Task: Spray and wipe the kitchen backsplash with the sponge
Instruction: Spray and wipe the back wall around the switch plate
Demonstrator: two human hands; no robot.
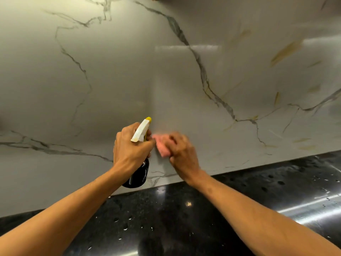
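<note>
Head view, left to right. The backsplash [110, 71] is a pale, glossy marble-look slab crossed by thin grey veins, with ochre streaks toward its right side; it fills the upper part of the view and meets the desk [166, 218] along a line that rises to the right. The desk is black, speckled and shiny, dotted with small droplets.

Left hand [130, 146]: raised in front of the lower backsplash, fingers [147, 145] wrapped tightly around the neck of the bottle [138, 176]. The bottle has a dark body below the hand (some pale lettering shows, too small to read) and a white spray head with a yellow tip [148, 119] above it, the tip pointing up and toward the slab.

Sponge [163, 145]: pink, soft-edged and blurred, lying flat against the backsplash just right of the bottle, low on the slab and a little above the desk edge. Its exact shape cannot be made out.

Right hand [182, 154]: also blurred, fingers [175, 139] curled over the sponge and pressing it to the slab; the two hands are just beside each other, nearly touching.

Far right: a steel strip [313, 207] with bright reflections runs across the desk.
</note>
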